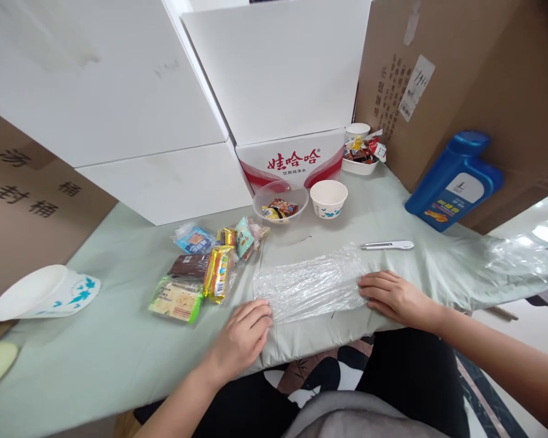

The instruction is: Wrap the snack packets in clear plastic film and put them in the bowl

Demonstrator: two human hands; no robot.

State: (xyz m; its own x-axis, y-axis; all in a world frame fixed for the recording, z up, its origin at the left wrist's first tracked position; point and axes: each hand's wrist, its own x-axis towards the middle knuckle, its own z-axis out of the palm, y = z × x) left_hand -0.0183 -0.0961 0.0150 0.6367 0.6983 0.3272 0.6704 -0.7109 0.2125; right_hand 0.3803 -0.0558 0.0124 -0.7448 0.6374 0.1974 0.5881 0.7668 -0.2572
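A crinkled sheet of clear plastic wrap (pixel 308 285) lies flat on the pale green table cover (pixel 119 340), near the front edge. My left hand (pixel 242 337) rests palm down at the sheet's left end, fingers stretched onto its corner. My right hand (pixel 393 296) lies flat on the sheet's right end, fingers spread and pointing left. Neither hand grips anything. Just left of the wrap lies a pile of wrapped snacks (pixel 207 267).
Behind the wrap are a clear bowl with snacks (pixel 280 202), a paper bowl (pixel 329 198) and a white utility knife (pixel 387 245). A blue jug (pixel 454 181) stands right, a tipped paper bowl (pixel 43 293) far left. White boxes (pixel 274 79) and cardboard wall the back.
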